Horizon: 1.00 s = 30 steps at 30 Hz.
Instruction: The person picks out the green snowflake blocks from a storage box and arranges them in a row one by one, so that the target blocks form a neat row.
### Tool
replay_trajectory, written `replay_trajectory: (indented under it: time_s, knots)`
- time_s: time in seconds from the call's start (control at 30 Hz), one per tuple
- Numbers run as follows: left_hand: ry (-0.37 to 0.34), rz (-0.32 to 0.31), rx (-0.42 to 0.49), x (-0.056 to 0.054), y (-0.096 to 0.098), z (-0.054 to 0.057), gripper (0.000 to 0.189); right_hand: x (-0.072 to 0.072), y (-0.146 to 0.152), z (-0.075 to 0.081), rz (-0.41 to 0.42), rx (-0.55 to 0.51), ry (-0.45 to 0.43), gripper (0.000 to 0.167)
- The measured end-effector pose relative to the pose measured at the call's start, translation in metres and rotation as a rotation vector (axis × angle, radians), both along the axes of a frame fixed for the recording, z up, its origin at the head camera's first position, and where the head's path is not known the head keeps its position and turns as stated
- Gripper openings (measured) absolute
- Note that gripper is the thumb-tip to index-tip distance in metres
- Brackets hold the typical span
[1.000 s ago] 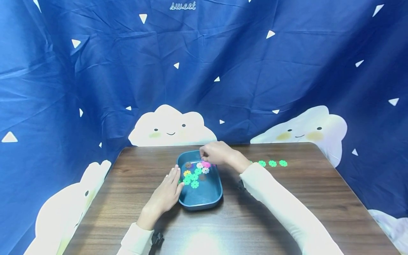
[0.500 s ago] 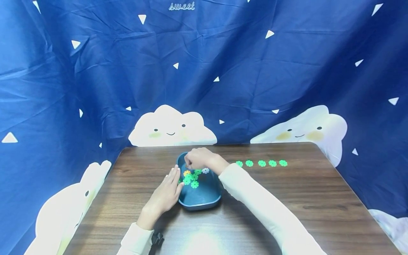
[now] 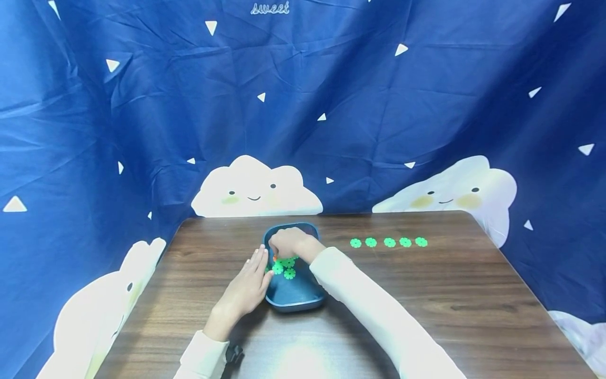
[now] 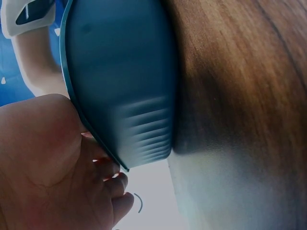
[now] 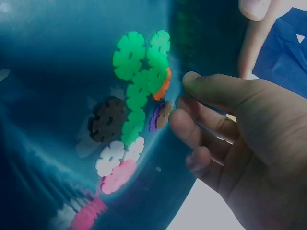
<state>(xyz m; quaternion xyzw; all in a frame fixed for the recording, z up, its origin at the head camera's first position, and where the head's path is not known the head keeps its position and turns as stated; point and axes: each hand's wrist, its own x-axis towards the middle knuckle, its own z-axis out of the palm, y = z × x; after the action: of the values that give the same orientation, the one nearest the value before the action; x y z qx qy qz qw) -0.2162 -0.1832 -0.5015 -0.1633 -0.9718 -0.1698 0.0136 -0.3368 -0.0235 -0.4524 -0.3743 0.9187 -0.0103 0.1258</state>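
A dark blue tray [image 3: 293,307] stands on the table in the head view. Inside it lie several flower-shaped snowflake discs: green discs [image 5: 136,91], a dark brown disc [image 5: 108,120], white discs [image 5: 110,157], a pink disc [image 5: 118,176], and an orange disc [image 5: 164,86] partly under green. Beside a purple disc [image 5: 153,120] sits a lighter brown disc [image 5: 164,114]. My right hand [image 3: 290,243] hovers inside the tray, its bent fingers holding nothing, the fingertips close to the orange and brown discs. My left hand [image 3: 246,287] rests with straight fingers along the tray's left rim.
A row of several green snowflake discs [image 3: 389,242] lies on the wooden table [image 3: 426,305] right of the tray. Behind the table hangs a blue curtain [image 3: 360,131] with white clouds and triangles.
My right hand has moved left and a little nearer from the tray's far right corner, uncovering the row's left end. My left hand has stayed at the rim.
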Motion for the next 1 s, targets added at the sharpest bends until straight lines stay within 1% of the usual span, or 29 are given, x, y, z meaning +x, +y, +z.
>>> replay_trajectory:
  time_s: [0.13, 0.27, 0.37, 0.47, 0.7, 1.0]
  knots:
    - [-0.008, 0.000, 0.014, 0.001, 0.000, 0.000, 0.065, 0.003, -0.002, -0.005, 0.002, 0.052, 0.000, 0.020]
    - [0.003, -0.004, 0.020, 0.002, 0.000, -0.001, 0.064, 0.006, -0.004, -0.008, 0.002, 0.103, 0.018, 0.026]
    - [0.019, -0.010, 0.021, 0.002, 0.000, -0.001, 0.063, 0.005, -0.006, -0.010, 0.005, 0.133, 0.050, 0.026]
    - [0.015, -0.005, 0.019, 0.001, 0.000, -0.001, 0.063, 0.004, -0.007, -0.012, 0.008, 0.155, 0.073, 0.024]
    - [0.003, 0.007, 0.010, 0.000, 0.000, -0.002, 0.065, 0.004, -0.006, -0.013, -0.004, 0.146, 0.052, 0.030]
    - [-0.008, 0.009, -0.008, 0.001, 0.000, -0.001, 0.065, 0.002, -0.007, -0.016, 0.003, 0.150, 0.064, 0.027]
